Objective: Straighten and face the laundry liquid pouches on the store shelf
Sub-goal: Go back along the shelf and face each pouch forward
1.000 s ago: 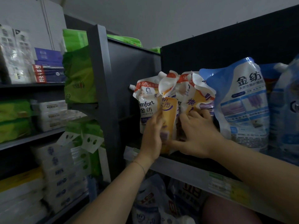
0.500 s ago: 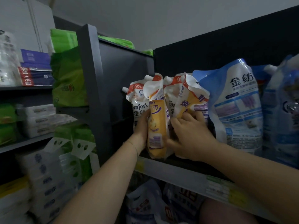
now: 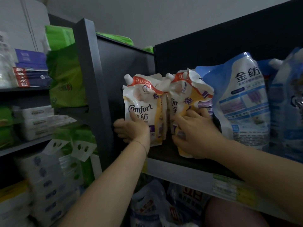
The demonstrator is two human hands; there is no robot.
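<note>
Up at the left end of the shelf, left hand grips the left pouch — thumb across its front. Right hand clasps the right pouch.

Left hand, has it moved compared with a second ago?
Yes. The left hand has shifted left, toward the grey shelf post, and now grips the left pouch.

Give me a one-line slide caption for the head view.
Left hand grips one yellow-and-white Comfort pouch, right hand holds its neighbour, beside a large blue pouch on the shelf.
</note>
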